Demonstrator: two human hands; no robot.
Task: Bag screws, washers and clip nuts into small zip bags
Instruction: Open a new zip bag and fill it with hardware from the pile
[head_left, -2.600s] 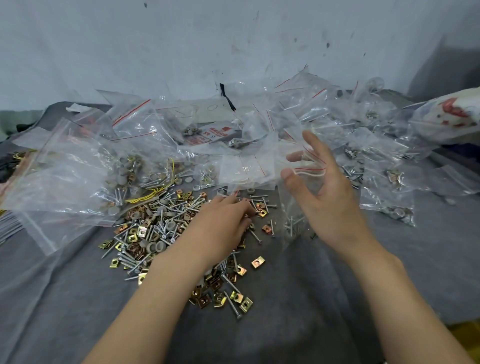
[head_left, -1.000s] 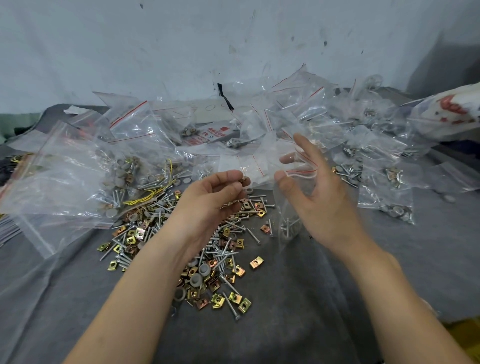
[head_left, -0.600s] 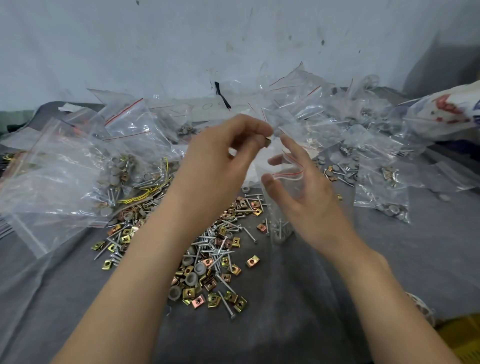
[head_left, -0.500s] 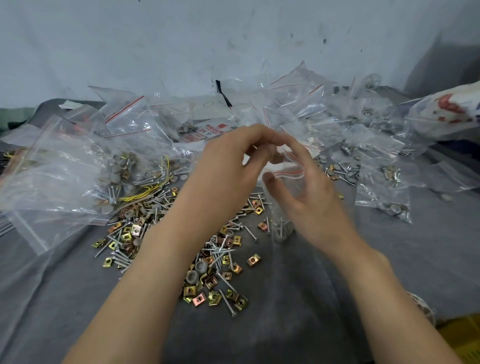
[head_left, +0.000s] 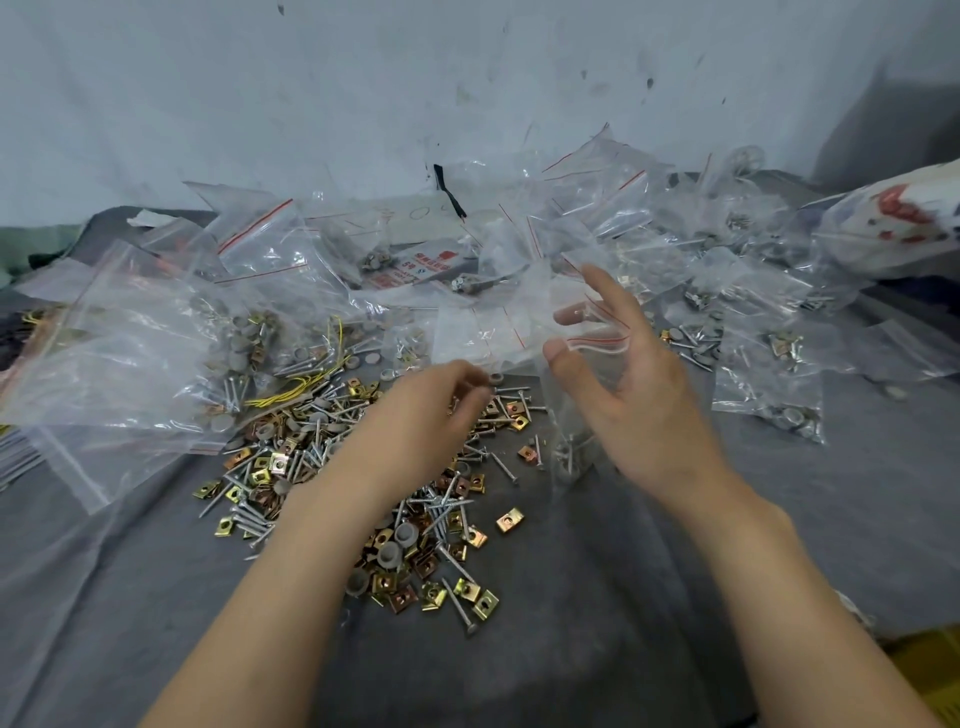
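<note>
- While the right hand (head_left: 634, 384) pinches a small zip bag (head_left: 582, 400) by its red-striped mouth, thumb on the near lip and fingers spread behind the far lip, the mouth stands propped open towards the left hand (head_left: 426, 415).
- Bag body hangs below the right thumb down to the grey cloth (head_left: 571, 649). A few screws (head_left: 569, 454) sit in its bottom corner, under the right palm. Other contents are too blurred to call.
- Left hand: fingers curled downward, tips on the far edge of the loose pile (head_left: 332, 467). Whether they grasp a part I cannot tell, since the fingertips hide it.
- One grey washer (head_left: 496, 378) lies just beyond the left fingertips, between them and the bag mouth.
- Pile under and behind the left wrist holds mixed screws, brass-coloured clip nuts (head_left: 434, 595) and more grey washers.
- Filled bags (head_left: 769, 395) lie heaped beyond the right fingertips.
- Step in hand, as I judge it: picking the next part for a partly loaded bag.
- Next move calls for:
  - a clean pinch on a single piece, not a tangle of screws;
  - a short carry rightward from the left fingertips to the mouth;
  - a release clear of the near lip;
  - the right thumb and fingers holding the mouth wide, so nothing catches on the zip strip.
</note>
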